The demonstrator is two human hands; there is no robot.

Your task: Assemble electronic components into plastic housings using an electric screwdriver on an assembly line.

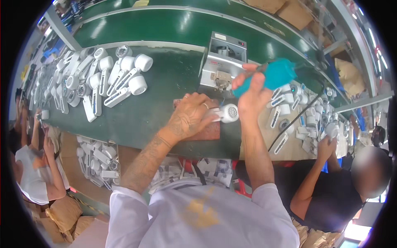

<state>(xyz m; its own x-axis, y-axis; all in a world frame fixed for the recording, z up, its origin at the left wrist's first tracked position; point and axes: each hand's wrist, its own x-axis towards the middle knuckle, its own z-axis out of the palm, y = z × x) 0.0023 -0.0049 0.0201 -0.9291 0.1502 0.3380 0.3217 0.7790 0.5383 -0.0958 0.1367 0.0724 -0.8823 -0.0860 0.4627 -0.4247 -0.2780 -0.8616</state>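
Note:
My left hand [191, 117] is closed around a white handheld fan [228, 113] with a round grille at its end. Most of the fan's handle is hidden under the fingers. Beneath it lies a reddish-brown pad [209, 131] on the green bench. In my right hand [254, 93] is a teal electric screwdriver [278, 74], raised to the right of the fan. Its tip points toward a grey metal screw feeder [223, 62] behind the pad, though the exact tip is hard to make out.
Many white fans [97, 78] lie heaped at the left of the bench, with more on the brown board [258, 142] at right. A cardboard box [70, 153] of fans stands below. A black cable [297, 120] crosses the right side. Co-workers sit on both sides.

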